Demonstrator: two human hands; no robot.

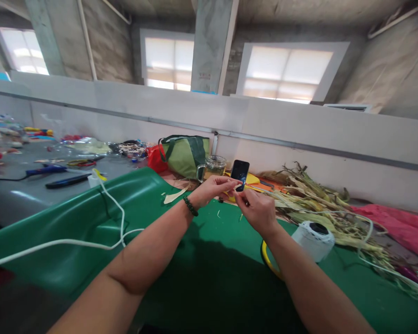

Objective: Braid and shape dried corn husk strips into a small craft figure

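My left hand [214, 189], with a dark green bead bracelet on its wrist, pinches a small pale piece [237, 186] of what looks like husk. Close beside it, my right hand [259, 208] has its fingers closed at the lower side of the same piece. Both hands are raised over the green mat [216, 232], fingertips nearly touching. Just behind them a dark phone [240, 172] stands upright, next to a glass mug [214, 167] of yellowish liquid. A pale husk strip [174, 196] lies left of my left hand.
Dried husks [310, 195] are heaped at the right, near a white spool [313, 240] and a yellow ring [270, 262]. A green bag [186, 155] stands at the back. White cable [73, 242] crosses the mat's left side; a blue glue gun [45, 170] lies beyond.
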